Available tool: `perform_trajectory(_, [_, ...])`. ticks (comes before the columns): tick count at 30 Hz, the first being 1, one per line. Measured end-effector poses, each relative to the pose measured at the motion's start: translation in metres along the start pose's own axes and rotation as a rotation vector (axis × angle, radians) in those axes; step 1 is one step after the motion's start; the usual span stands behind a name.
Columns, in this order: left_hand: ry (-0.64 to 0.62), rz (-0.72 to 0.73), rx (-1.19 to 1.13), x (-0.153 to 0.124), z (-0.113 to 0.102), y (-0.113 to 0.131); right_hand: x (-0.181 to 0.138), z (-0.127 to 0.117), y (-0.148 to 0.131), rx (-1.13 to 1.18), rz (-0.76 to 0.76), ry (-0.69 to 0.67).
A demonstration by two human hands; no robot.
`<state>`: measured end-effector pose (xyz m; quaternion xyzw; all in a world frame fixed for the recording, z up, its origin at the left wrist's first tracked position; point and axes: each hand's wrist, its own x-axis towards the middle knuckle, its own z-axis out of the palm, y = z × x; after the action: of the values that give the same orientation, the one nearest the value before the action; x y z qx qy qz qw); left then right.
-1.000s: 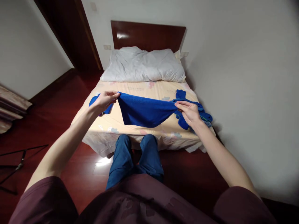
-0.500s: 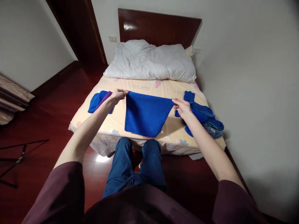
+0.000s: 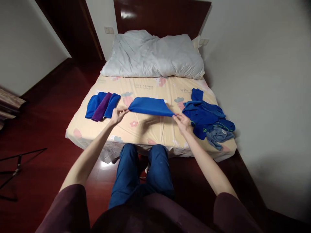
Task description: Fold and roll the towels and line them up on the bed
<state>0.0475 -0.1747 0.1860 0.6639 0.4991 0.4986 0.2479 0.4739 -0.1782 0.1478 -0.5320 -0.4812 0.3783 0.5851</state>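
A bed (image 3: 155,129) with a floral yellow sheet fills the middle, a white duvet (image 3: 153,55) bunched at 12 o'clock. A pile of blue clothes (image 3: 206,116) lies at 3 o'clock, and folded blue and purple cloths (image 3: 102,105) at 9 o'clock. Between them a blue towel (image 3: 149,106) is held stretched just above the sheet, 1 corner pinched shut in the left hand (image 3: 117,115), the other in the right hand (image 3: 181,122).

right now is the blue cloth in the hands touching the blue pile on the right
Apart. The head view shows bare sheet between the blue cloth and the blue pile, with the right hand in that gap.
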Motion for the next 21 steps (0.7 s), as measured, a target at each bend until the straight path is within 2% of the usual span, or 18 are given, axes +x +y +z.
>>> perform_trajectory(2, [-0.094,-0.187,0.061,-0.045,0.014,-0.027,-0.038,-0.001,0.036,-0.065,0.146,-0.019])
perform_trajectory(4, [-0.166,-0.446,0.044,-0.089,0.028,-0.048,-0.076,-0.001,0.067,-0.14,0.321,-0.02])
perform_trajectory(6, [-0.198,-0.54,0.032,-0.125,0.041,-0.062,-0.104,0.001,0.089,-0.169,0.412,-0.031])
perform_trajectory(8, [-0.205,-0.594,0.013,-0.149,0.052,-0.072,-0.117,0.005,0.101,-0.175,0.458,-0.038])
perform_trajectory(10, [-0.185,-0.645,-0.009,-0.159,0.059,-0.078,-0.117,0.008,0.106,-0.173,0.489,-0.02])
perform_trajectory(14, [-0.117,-0.727,-0.05,-0.156,0.068,-0.087,-0.103,0.011,0.103,-0.155,0.553,0.049])
perform_trajectory(21, [-0.087,-0.743,-0.138,-0.166,0.062,-0.085,-0.113,0.001,0.091,-0.128,0.616,0.076])
